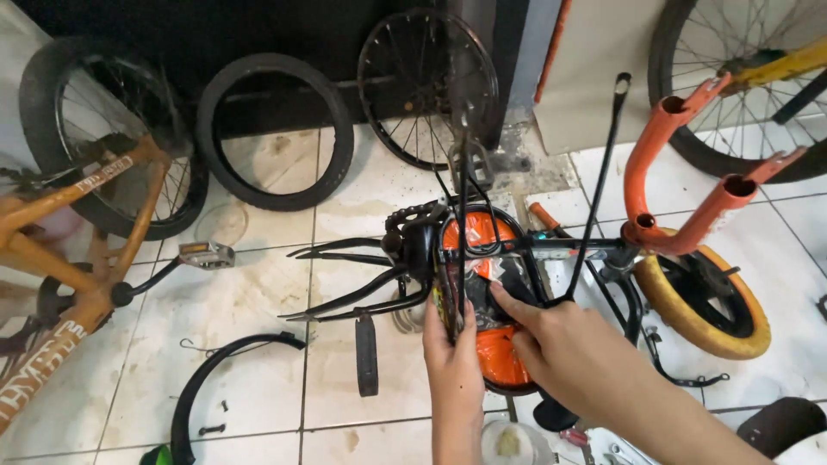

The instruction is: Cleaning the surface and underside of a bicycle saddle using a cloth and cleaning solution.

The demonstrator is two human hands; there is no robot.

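An upside-down small bicycle frame (551, 245), black with an orange chain guard (500, 357), lies on the tiled floor. My left hand (452, 357) grips the black frame part beside the chain guard, thumb up. My right hand (560, 344) reaches in from the right, fingers touching the black plastic and tubes near the crank (469, 164). An orange fork (680, 172) rises at the right, above a yellow-tyred wheel (706, 297). The black rear stays (353, 275) point left.
An orange bicycle (77, 250) stands at the left. A loose tyre (276, 129) and a spoked wheel (426, 86) lean on the back wall. A black mudguard (207, 379) lies on the floor. Another wheel (749, 77) is at top right.
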